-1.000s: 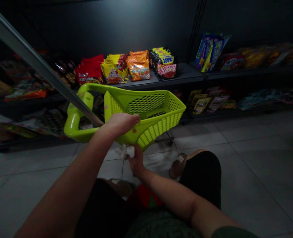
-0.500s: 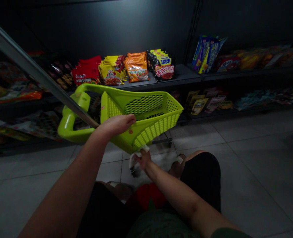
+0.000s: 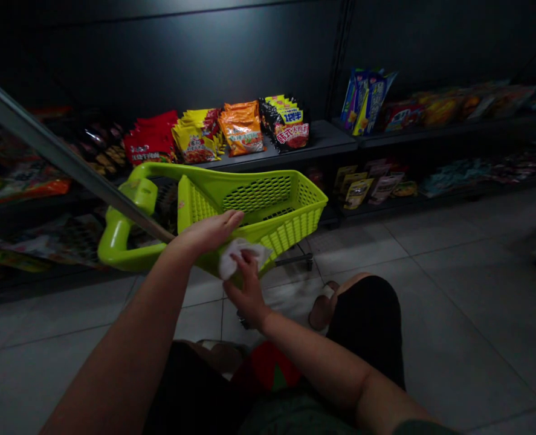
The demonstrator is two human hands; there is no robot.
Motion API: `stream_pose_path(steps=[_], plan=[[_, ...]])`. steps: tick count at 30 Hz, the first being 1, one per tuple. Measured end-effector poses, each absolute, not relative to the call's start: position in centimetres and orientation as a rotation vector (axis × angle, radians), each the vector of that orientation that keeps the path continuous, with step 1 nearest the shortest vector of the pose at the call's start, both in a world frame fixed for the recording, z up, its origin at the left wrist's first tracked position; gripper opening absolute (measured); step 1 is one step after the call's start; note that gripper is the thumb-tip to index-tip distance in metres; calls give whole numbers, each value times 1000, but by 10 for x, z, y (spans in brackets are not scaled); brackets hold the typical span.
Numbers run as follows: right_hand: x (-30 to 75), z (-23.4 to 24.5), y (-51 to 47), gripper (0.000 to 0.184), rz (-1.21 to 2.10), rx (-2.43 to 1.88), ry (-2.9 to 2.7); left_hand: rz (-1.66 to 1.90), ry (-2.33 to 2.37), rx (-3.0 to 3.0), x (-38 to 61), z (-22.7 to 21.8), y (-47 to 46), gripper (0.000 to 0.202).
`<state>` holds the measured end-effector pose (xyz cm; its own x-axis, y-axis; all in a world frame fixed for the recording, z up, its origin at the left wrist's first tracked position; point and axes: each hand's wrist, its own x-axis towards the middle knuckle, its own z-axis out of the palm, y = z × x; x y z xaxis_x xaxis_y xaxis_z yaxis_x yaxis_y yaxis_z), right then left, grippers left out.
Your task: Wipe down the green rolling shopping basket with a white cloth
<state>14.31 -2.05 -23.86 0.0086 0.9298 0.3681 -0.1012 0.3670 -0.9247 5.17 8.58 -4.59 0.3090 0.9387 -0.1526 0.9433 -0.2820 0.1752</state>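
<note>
A lime-green plastic shopping cart basket (image 3: 290, 208) stands tilted in front of me. My left hand (image 3: 206, 231) rests on its near rim, fingers curled over the edge. My right hand (image 3: 246, 290) is just below it, pressing a crumpled white cloth (image 3: 240, 254) against the basket's near outer wall. A grey metal bar (image 3: 68, 160) runs diagonally from the upper left down to the basket. The cart's green handle (image 3: 122, 226) sticks out to the left.
Dark shelves (image 3: 326, 136) behind the cart carry rows of snack packets (image 3: 243, 127) in red, yellow and orange. More packets lie on lower shelves left and right. A grey tiled floor (image 3: 453, 290) spreads to the right. My knees and sandalled feet (image 3: 324, 305) are below.
My right hand has risen with the white cloth from under the basket up to its near wall, beside my left hand. The view has shifted slightly to the right.
</note>
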Motion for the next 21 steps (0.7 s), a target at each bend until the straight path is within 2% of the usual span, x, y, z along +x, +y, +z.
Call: stream_pose_path(steps=[2, 4, 6, 9, 12, 17, 21], plan=[[156, -219, -9, 51, 689, -725, -1706, 48, 1726, 2269, 51, -49, 88, 61], [180, -213, 16, 35, 444, -686, -1941, 65, 1743, 2216, 52, -50, 87, 67], [208, -214, 42, 23, 265, -808, -1988, 44, 1759, 2200, 54, -48, 85, 69], [234, -220, 63, 20, 127, -1096, -1841, -23, 1796, 2178, 58, -42, 78, 66], [220, -226, 50, 24, 129, -1170, -1743, -122, 1806, 2181, 60, -37, 73, 61], [176, -253, 19, 20, 287, -892, -2073, -154, 1784, 2207, 60, -33, 69, 62], [190, -269, 17, 18, 374, -791, -2146, -201, 1874, 2204, 62, -28, 66, 69]])
